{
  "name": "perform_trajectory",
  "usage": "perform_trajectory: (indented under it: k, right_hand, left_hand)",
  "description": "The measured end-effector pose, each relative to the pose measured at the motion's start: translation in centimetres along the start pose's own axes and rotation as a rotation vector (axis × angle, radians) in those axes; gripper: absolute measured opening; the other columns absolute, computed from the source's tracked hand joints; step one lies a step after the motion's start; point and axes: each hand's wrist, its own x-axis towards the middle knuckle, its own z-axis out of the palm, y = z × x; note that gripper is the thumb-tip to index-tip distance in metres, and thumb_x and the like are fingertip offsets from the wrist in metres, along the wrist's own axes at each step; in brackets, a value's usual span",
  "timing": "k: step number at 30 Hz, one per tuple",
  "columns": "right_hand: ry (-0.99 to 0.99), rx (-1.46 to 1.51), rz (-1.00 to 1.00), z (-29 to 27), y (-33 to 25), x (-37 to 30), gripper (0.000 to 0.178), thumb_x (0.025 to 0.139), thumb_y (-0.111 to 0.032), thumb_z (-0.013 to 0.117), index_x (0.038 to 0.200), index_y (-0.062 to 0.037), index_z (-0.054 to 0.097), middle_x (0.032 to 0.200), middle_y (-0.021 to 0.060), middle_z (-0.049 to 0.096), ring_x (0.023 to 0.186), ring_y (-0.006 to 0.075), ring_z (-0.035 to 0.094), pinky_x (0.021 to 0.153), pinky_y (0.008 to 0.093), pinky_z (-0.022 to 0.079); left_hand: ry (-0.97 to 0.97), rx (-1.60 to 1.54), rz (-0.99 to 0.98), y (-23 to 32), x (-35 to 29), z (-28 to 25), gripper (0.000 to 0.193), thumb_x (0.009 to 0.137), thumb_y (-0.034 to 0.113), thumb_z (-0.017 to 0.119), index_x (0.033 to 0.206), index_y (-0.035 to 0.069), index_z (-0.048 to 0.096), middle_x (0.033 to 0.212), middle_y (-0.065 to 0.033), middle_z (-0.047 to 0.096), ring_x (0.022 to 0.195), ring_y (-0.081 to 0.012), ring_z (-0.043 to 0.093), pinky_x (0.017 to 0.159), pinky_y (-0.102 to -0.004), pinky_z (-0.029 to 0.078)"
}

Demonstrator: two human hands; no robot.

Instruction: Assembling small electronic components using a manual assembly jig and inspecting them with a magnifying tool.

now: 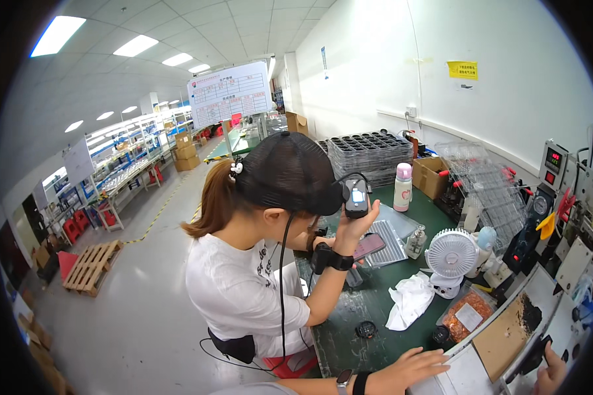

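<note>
Head view: the left hand (412, 368) lies flat, fingers spread, on the white tray (464, 375) at the green worktop (369, 309) edge, holding nothing. The right hand (552, 374) touches a black tool (532, 357); its grip I cannot tell. Work seems only starting.

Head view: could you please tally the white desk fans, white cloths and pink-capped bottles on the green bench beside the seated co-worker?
White desk fan: 1
White cloth: 1
Pink-capped bottle: 1
Total: 3
</note>
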Motion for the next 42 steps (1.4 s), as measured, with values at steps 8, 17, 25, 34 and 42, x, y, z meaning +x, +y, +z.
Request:
perform_trajectory:
  k: [8, 17, 25, 34, 42]
  right_hand:
    - [-0.017, -0.059, 0.008, 2.0, -1.4, -2.1, 0.076, 0.083, -0.002, 0.05, 0.148, -0.0096, 0.011, 0.052, 0.002, 0.045, 0.045, 0.0115, 0.04, 0.044, 0.0264, 0.036]
    - [0.101, -0.26, -0.129, 3.8, -1.4, -3.4, 0.081, 0.078, -0.005, 0.058, 0.144, 0.0004, 0.011, 0.054, 0.0098, 0.045, 0.048, 0.0256, 0.044, 0.048, 0.0363, 0.036]
    - [0.085, -0.264, -0.082, 4.1, -2.3, -4.1, 0.092, 0.071, -0.009, 0.067, 0.143, 0.0025, 0.012, 0.067, 0.0182, 0.051, 0.064, 0.0355, 0.05, 0.06, 0.0426, 0.04]
    - [0.104, -0.307, -0.138, 4.1, -2.0, -4.1, 0.091, 0.071, -0.01, 0.067, 0.143, 0.0049, 0.013, 0.068, 0.0185, 0.051, 0.063, 0.0356, 0.05, 0.058, 0.0423, 0.04]
    - [0.117, -0.315, -0.151, 4.1, -1.9, -4.2, 0.088, 0.072, -0.011, 0.066, 0.142, 0.0053, 0.016, 0.073, 0.0212, 0.054, 0.067, 0.0368, 0.053, 0.061, 0.0414, 0.043]
  left_hand:
    - [-0.08, 0.171, 0.101, 1.1, 0.4, 1.7, 0.079, 0.071, 0.053, 0.067, 0.132, 0.008, 0.043, 0.136, -0.0145, 0.042, 0.128, -0.0322, 0.036, 0.1, -0.0517, 0.023]
    - [-0.031, 0.412, 0.092, 2.3, 0.9, 2.6, 0.076, 0.073, 0.054, 0.061, 0.129, 0.005, 0.046, 0.132, -0.0128, 0.047, 0.12, -0.029, 0.044, 0.089, -0.0459, 0.031]
    - [-0.035, 0.424, 0.072, 2.4, 0.7, 2.6, 0.069, 0.076, 0.049, 0.058, 0.128, 0.005, 0.048, 0.133, -0.0125, 0.047, 0.119, -0.0291, 0.045, 0.089, -0.046, 0.032]
    - [0.032, 0.442, 0.1, 2.4, 0.5, 2.7, 0.062, 0.077, 0.045, 0.056, 0.123, 0.004, 0.052, 0.128, -0.0134, 0.052, 0.115, -0.029, 0.05, 0.088, -0.0456, 0.034]
    - [0.051, 0.439, 0.096, 2.5, 0.2, 2.9, 0.06, 0.077, 0.043, 0.056, 0.122, 0.004, 0.053, 0.128, -0.0134, 0.052, 0.114, -0.0295, 0.051, 0.087, -0.0457, 0.035]
